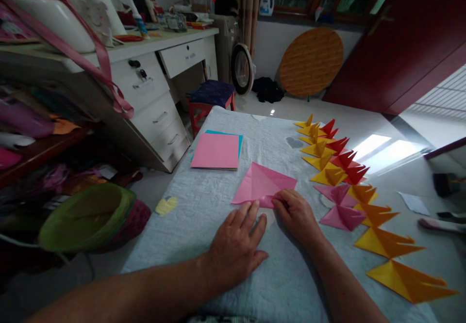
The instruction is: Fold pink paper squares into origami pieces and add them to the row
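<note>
Paper [264, 180], pink and creased, lies mid-cloth [174, 245], its near edge at both hands. The left hand [236, 240] is open, fingers spread, fingertips at that edge; the right hand [296, 211] pinches it between thumb and fingers, further right. A narrow strip of cloth parts the paper from the stack [215, 151] near the left edge; another parts it from the folded birds [342, 216] rowed along the right.
</note>
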The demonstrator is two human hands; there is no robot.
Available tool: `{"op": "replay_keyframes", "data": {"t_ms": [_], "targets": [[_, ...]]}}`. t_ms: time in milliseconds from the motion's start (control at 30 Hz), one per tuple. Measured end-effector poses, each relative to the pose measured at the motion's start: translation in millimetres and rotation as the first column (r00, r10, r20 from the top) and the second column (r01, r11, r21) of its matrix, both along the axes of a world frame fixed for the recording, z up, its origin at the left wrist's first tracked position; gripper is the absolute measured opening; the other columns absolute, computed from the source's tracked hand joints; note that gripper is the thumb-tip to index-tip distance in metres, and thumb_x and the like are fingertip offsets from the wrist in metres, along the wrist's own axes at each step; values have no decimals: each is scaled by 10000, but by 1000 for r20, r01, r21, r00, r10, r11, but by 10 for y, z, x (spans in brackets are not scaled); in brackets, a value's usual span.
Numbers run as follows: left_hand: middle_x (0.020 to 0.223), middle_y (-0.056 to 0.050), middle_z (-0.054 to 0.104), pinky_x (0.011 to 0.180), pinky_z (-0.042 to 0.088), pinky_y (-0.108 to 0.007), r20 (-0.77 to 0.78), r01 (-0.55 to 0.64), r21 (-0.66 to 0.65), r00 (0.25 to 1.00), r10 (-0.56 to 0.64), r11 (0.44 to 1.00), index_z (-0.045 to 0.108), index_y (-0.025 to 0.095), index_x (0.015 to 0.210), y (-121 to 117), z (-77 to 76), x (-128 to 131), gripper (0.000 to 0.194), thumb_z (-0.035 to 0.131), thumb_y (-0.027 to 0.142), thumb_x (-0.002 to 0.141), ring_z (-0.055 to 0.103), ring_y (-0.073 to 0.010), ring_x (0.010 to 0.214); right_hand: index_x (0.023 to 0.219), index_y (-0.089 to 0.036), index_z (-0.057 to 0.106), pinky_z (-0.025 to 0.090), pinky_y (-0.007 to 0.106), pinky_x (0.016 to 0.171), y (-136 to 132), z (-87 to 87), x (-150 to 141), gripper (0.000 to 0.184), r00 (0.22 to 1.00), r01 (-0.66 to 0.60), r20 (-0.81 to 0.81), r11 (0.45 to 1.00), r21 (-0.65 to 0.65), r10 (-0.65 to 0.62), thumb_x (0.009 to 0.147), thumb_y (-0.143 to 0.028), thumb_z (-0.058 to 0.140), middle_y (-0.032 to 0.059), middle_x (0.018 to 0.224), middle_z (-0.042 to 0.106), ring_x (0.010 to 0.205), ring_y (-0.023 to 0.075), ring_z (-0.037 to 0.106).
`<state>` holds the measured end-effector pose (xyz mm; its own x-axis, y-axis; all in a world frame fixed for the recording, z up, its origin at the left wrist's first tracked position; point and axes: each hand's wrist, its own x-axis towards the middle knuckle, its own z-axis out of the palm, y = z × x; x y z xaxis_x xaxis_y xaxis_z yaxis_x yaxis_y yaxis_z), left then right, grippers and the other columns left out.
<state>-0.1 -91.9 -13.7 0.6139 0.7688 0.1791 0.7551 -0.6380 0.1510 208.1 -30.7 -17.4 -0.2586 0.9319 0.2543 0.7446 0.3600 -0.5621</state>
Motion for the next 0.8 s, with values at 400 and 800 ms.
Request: {"op": "replay_keyframes", "data": {"t_ms": [400,800], "targets": [[966,-46,661,841,522,-332,-8,-124,-225,992,126,966,633,190,918,548,146,-216,167,486,120,955,623,-200,901,792,-193,616,384,307,712,-137,128,-55,188,991,-133,-21,991,35,133,944,-260,529,43,746,635,724,178,562],[938,-39,598,832,487,-296,178,-183,-345,950,256,921,669,176,876,656,149,-357,153,536,137,939,593,-172,888,656,-203,482,360,283,636,-77,88,-95,258,998,-17,-58,997,-75,13,912,-215,512,15,715,525,682,156,502]]}}
